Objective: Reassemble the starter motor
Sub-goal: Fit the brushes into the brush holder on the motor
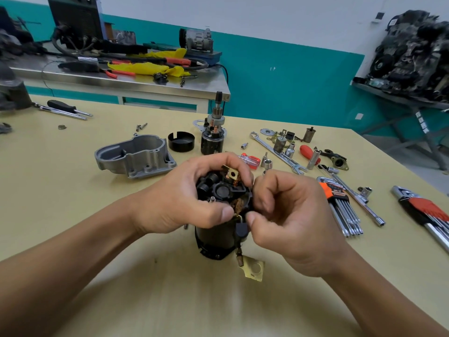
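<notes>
A black starter motor body (213, 235) stands upright on the yellow table (97, 239), its brush holder (222, 190) facing up. My left hand (189, 190) grips the top of the body from the left, thumb near the brushes. My right hand (286, 215) pinches the lead wire with its black grommet (241, 229) at the right side. A brass terminal tab (254, 271) hangs from that wire onto the table. Behind stand the aluminium end housing (136, 156), a black end cap (181, 141) and the solenoid with pinion shaft (212, 132).
Spanners (277, 152), sockets, a red screwdriver (308, 154) and two hex key sets (342, 207) lie at the right. A black-handled screwdriver (65, 108) lies far left. A steel bench (121, 76) with cables and yellow cloth stands behind the table.
</notes>
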